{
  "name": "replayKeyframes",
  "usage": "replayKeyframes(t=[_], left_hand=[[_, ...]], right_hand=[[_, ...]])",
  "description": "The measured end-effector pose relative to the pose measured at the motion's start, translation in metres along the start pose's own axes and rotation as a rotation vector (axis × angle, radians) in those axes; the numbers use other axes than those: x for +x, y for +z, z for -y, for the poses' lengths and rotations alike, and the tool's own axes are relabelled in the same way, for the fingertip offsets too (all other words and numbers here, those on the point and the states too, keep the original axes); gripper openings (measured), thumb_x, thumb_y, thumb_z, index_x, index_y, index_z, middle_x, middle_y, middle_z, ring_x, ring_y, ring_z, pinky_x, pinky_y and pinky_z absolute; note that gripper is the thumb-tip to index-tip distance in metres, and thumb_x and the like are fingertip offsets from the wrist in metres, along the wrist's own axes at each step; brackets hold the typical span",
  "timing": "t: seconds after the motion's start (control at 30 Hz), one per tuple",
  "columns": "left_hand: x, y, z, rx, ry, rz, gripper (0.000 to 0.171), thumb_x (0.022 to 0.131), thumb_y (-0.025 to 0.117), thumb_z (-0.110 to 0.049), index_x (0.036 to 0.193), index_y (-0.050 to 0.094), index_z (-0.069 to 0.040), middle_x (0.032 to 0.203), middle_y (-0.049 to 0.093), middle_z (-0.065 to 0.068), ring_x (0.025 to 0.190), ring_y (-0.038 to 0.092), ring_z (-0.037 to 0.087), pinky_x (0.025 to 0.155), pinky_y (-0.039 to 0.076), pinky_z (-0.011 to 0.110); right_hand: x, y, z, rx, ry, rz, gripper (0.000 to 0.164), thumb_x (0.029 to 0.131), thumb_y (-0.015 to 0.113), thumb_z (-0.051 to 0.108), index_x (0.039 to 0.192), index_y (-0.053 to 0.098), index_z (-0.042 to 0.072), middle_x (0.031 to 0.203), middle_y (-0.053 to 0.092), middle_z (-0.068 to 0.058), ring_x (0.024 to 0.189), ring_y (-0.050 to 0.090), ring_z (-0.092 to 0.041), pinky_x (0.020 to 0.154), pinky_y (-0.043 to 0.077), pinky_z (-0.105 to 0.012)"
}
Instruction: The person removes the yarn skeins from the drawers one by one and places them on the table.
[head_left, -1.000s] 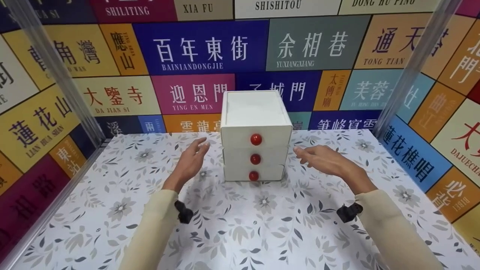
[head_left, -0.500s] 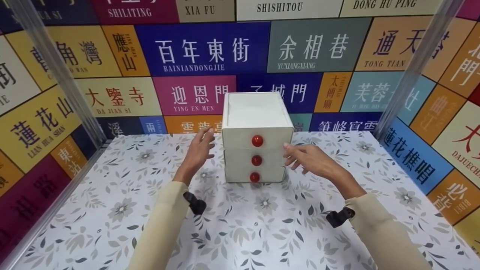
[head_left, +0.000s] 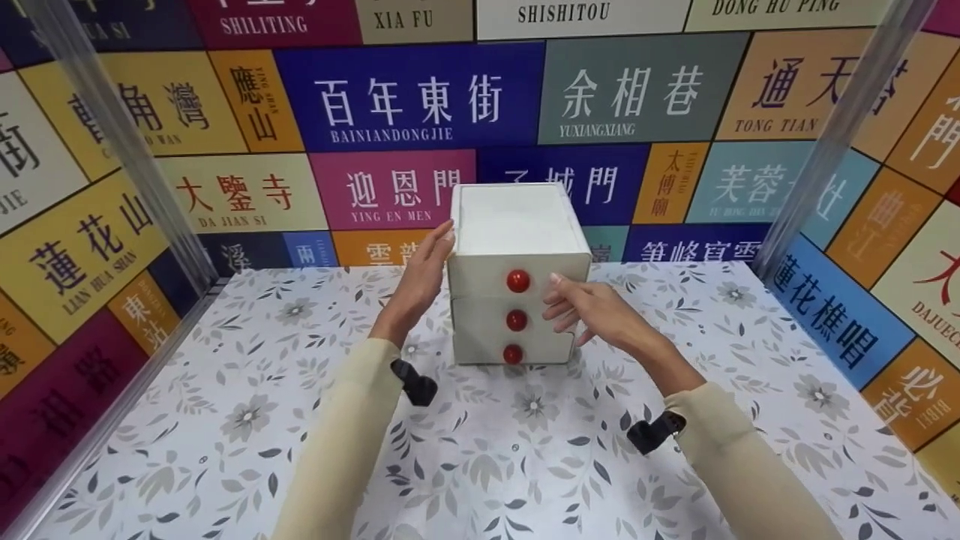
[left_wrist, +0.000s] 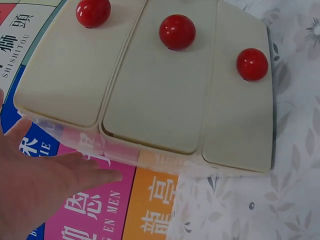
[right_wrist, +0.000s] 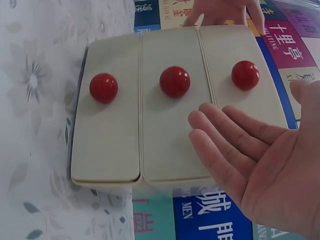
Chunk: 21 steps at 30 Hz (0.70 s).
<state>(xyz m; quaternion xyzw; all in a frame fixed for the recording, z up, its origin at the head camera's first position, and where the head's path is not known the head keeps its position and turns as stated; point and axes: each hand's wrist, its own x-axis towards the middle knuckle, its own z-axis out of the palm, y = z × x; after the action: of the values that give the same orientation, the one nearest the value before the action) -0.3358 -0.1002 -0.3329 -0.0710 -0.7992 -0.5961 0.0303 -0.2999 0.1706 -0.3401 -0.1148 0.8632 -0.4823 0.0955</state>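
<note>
A small white drawer cabinet (head_left: 517,217) stands upright on the table, its three stacked drawers all closed. Each drawer front carries a round red knob: a top knob (head_left: 517,281), a middle knob (head_left: 516,320) and a bottom knob (head_left: 512,354). My left hand (head_left: 420,277) is at the cabinet's left side, fingers straight, fingertips by the upper left edge; whether they touch it I cannot tell. In front of the right part of the drawer fronts is my right hand (head_left: 592,307), its fingers loosely extended and holding nothing. The right wrist view shows its fingertips (right_wrist: 200,120) short of the knobs.
A white cloth with grey flowers and leaves covers the table (head_left: 480,450). Behind it rises a wall (head_left: 405,97) of coloured name panels. Clear upright posts (head_left: 832,142) stand at the back corners. A black wrist camera (head_left: 416,382) sits on each sleeve.
My left hand has moved right and forward to the cabinet's left side. My right hand has moved left, from beside the cabinet to in front of its drawers. The drawers stay closed.
</note>
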Motion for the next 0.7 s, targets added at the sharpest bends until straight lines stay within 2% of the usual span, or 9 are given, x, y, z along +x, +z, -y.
replayKeyframes(t=[0.27, 0.53, 0.7], left_hand=[[0.006, 0.006, -0.011, 0.013, 0.020, 0.037, 0.054, 0.106, 0.033, -0.051, 0.157, 0.030, -0.033, 0.167, 0.025, 0.001, 0.154, 0.023, 0.027, 0.123, 0.024, 0.053], [0.012, 0.006, -0.011, -0.066, -0.085, 0.078, 0.056, 0.104, 0.032, -0.057, 0.155, 0.034, -0.033, 0.165, 0.030, 0.003, 0.149, 0.034, 0.031, 0.112, 0.036, 0.063], [0.014, 0.005, -0.010, -0.103, -0.096, 0.123, 0.055, 0.105, 0.032, -0.056, 0.154, 0.035, -0.033, 0.164, 0.030, 0.002, 0.149, 0.033, 0.032, 0.108, 0.038, 0.066]], right_hand=[[0.007, 0.007, 0.013, 0.133, -0.004, 0.021, 0.075, 0.101, 0.034, 0.066, 0.135, 0.057, 0.003, 0.126, 0.069, -0.018, 0.098, 0.072, -0.026, 0.072, 0.061, -0.039], [0.013, 0.011, 0.021, 0.235, 0.015, 0.044, 0.074, 0.101, 0.036, 0.064, 0.135, 0.054, 0.001, 0.126, 0.069, -0.019, 0.091, 0.074, -0.024, 0.065, 0.060, -0.034], [0.017, 0.014, 0.021, 0.263, 0.032, 0.042, 0.077, 0.100, 0.037, 0.065, 0.134, 0.054, -0.002, 0.125, 0.069, -0.021, 0.087, 0.075, -0.020, 0.062, 0.060, -0.032]])
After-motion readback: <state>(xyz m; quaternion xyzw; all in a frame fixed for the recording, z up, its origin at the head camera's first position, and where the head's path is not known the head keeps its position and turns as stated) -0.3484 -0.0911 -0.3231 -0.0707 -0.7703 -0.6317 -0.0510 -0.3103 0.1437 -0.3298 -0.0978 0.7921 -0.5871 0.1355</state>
